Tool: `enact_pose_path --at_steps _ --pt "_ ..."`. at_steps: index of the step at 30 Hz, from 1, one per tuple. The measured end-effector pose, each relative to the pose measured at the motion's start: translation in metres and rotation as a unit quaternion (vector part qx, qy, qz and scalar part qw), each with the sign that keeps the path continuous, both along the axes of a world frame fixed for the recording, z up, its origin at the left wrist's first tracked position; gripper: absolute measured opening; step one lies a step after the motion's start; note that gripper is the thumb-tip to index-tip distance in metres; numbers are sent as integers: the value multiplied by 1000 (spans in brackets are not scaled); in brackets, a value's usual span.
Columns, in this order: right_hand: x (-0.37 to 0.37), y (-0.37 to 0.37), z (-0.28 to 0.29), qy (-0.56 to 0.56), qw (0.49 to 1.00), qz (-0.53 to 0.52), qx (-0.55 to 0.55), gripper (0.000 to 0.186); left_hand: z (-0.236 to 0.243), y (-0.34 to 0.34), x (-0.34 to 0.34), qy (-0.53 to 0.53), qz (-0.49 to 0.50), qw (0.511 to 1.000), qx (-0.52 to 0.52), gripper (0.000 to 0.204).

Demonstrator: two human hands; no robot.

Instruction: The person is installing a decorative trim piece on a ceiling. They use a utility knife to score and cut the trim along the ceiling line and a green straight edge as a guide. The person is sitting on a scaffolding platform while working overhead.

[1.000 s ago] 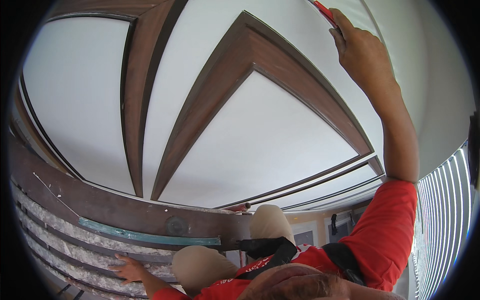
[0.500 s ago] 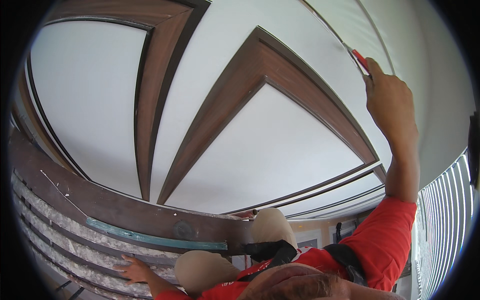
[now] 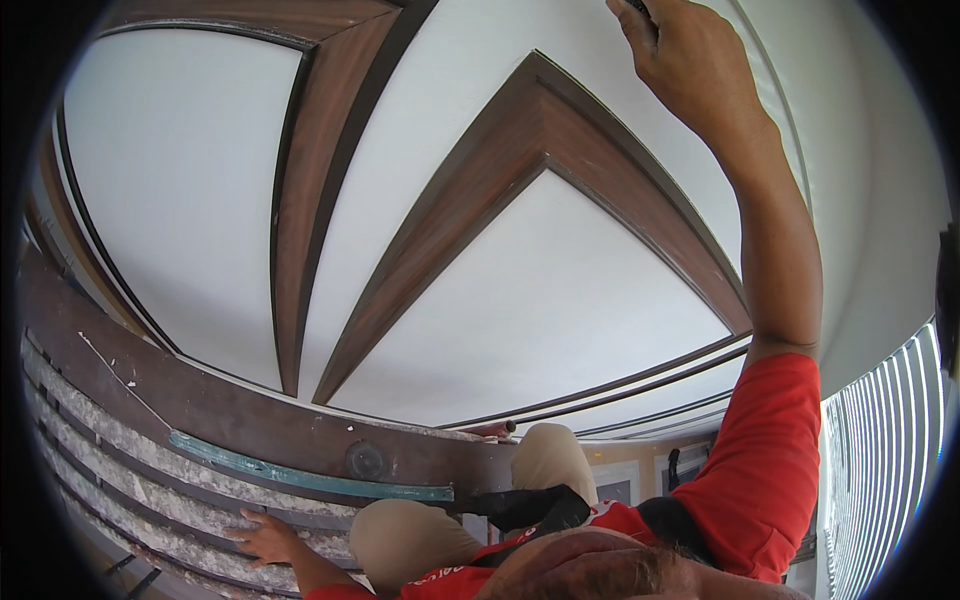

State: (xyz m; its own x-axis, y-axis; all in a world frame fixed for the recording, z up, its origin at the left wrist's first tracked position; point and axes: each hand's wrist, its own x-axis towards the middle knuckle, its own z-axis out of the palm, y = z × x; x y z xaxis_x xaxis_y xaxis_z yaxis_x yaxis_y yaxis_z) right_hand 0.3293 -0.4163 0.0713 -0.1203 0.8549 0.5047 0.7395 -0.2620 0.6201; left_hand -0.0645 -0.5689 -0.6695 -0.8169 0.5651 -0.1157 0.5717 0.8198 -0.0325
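My right hand (image 3: 705,65) is raised at the top, closed around a tool's dark handle (image 3: 640,8). The tool's front end lies outside the picture, so its exact kind is unclear. Beside the hand is a white panelled surface (image 3: 480,50) with peaked brown moulding (image 3: 545,105). Low on the left, my left hand (image 3: 265,537) spreads its fingers over pale-stained slats (image 3: 160,495) and holds nothing.
A teal strip (image 3: 310,478) lies along the slats by a brown board (image 3: 220,390) bearing a dark round disc (image 3: 368,460). My bent knees (image 3: 415,540) are close by. A bright slatted blind (image 3: 880,450) stands far right.
My right hand has moved up and left along the white surface. The tool's red part and thin metal end, visible before, are now out of sight. My left hand stays put.
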Motion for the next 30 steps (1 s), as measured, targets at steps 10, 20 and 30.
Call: enact_pose_path --at_steps 10,20,30 --pt "2 12 2 -9 999 34 -1 37 23 4 6 -18 2 1000 -14 88" --pt "-15 15 -2 10 1000 7 10 36 19 4 4 -11 7 999 -29 90" --pt "-20 31 0 -2 1000 16 -4 36 27 5 7 -22 1 1000 -20 90"
